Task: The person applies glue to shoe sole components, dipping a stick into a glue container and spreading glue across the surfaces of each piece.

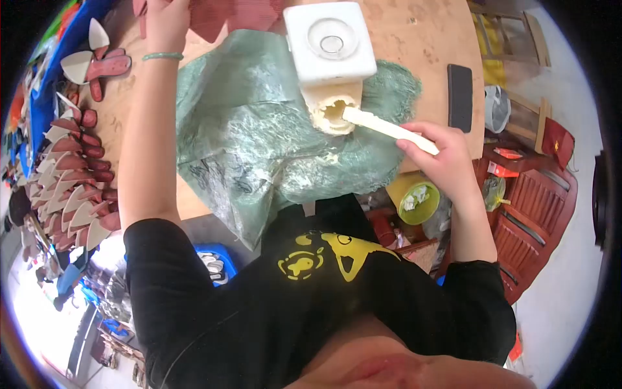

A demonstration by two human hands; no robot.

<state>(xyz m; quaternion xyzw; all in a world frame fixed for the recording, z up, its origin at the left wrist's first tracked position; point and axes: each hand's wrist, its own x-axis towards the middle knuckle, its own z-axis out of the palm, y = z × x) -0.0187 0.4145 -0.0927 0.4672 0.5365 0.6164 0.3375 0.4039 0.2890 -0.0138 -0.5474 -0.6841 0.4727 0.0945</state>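
Note:
My right hand pinches a flat cream-coloured stick, coated with something like dried glue. Its far end rests in the crusted mouth of a white plastic container, so the tip is hidden. The container stands on a crumpled green plastic sheet smeared with white. At the top edge my left hand is over dark pink flat pieces; its fingers are mostly cut off by the frame, and I cannot tell whether they grip any.
Pink and cream shoe-shaped pieces stand in overlapping rows along the table's left side. A black phone lies near the right edge of the wooden table. Below are a yellow-green bin and a reddish wooden chair.

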